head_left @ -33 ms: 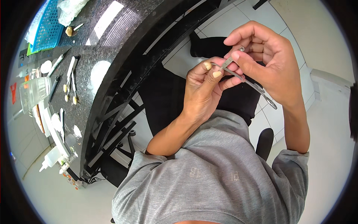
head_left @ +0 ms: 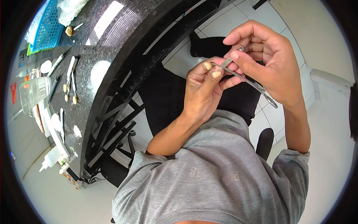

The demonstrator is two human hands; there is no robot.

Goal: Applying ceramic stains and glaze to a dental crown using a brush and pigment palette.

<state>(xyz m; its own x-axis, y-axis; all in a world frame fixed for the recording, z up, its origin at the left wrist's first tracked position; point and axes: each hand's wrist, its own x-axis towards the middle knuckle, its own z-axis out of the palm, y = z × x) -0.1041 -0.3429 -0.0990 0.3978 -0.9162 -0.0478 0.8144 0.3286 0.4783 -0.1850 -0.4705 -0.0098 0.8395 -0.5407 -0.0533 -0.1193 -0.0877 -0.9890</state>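
Note:
Both my hands are raised over my lap, together around a slim metal caliper (head_left: 257, 86) with a short flat scale and long curved arms. My left hand (head_left: 201, 89) pinches it near the narrow end. Cream-yellow patches show at the left thumb and a fingertip; whether these are nails or small held pieces I cannot tell. With thumb and fingers closed on the flat scale, my right hand (head_left: 274, 59) has its index finger raised and curved above. The caliper's arms run beneath the right palm toward the lower right. Its tips are partly hidden by the left fingers.
A dark speckled worktop (head_left: 100, 52) lies to my left. On it are a blue perforated basket (head_left: 48, 28), a clear jar (head_left: 35, 93), slender tools with yellowish tips (head_left: 69, 80), a dark pen-like tool (head_left: 54, 89) and a white dropper bottle (head_left: 51, 157). A black armrest (head_left: 265, 142) stands at right.

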